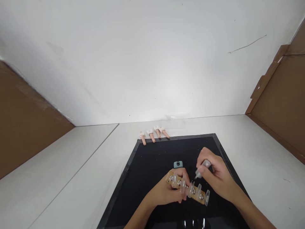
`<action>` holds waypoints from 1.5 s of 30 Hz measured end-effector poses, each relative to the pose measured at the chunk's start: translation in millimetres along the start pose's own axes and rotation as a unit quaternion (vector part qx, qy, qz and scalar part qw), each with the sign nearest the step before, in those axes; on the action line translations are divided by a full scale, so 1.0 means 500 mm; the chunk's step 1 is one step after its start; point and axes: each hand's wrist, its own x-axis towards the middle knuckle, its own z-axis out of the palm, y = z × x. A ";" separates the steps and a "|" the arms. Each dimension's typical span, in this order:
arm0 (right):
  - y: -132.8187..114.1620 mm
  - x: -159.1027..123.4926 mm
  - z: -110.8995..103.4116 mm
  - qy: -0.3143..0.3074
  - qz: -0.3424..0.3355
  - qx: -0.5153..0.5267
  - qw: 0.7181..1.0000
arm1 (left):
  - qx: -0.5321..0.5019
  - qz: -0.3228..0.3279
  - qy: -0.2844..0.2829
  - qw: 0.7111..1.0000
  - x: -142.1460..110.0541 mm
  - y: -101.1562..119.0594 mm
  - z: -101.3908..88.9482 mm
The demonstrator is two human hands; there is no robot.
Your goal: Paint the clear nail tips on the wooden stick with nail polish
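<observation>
My left hand [166,190] is closed around a yellowish strip [169,178] with round silvery studs along it. Several clear nail tips [207,197] stand up from the strip, which slants down to the right. In my right hand [216,175] is a small translucent squeeze bottle [206,163], gripped between thumb and fingers. Its narrow nozzle points down and left, close to one of the middle nail tips; whether it touches cannot be made out. The strip's middle is partly hidden by my left fingers and the nail tips.
A black mat [152,165] lies under my hands on the white table [105,165]. Along its far edge lie several peach-coloured pegs with white tops [152,136]. A teal block [178,164] with a dark round part sits just beyond my left hand. Brown panels [281,95] flank the table.
</observation>
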 end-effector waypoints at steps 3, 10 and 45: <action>-0.003 -0.001 0.007 -0.059 -0.029 0.032 0.997 | 0.003 0.005 -0.001 1.000 0.001 -0.002 0.000; 0.002 0.003 -0.001 0.030 0.018 -0.046 0.998 | 0.012 -0.008 0.018 1.000 0.000 0.001 0.000; 0.006 -0.002 0.006 0.069 0.027 -0.019 0.997 | 0.040 0.007 0.046 0.998 -0.001 -0.003 -0.003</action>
